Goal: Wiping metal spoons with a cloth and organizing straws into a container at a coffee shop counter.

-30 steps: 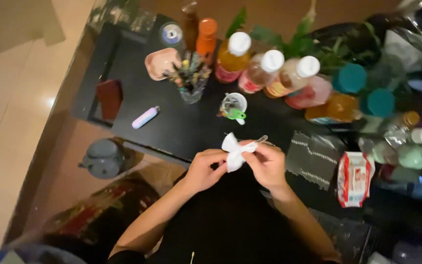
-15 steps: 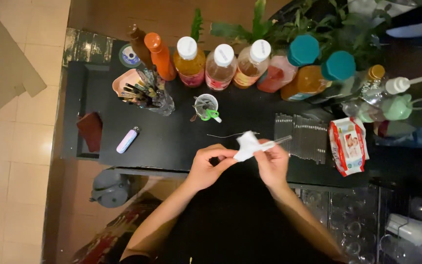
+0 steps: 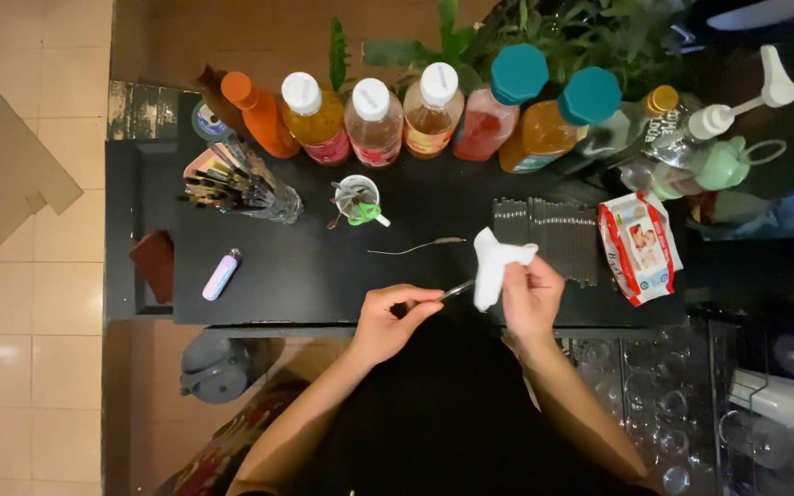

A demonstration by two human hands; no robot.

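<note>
Head view: left hand pinches a thin metal tool — its tip runs into the white tissue gripped by the right hand, just beside it.

Bare forearms (no sleeves); black top, apparently.

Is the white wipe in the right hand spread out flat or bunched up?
Bunched up. The white wipe is gathered in the right hand and wrapped around the tip of the thin metal tool held by the left hand.
</note>
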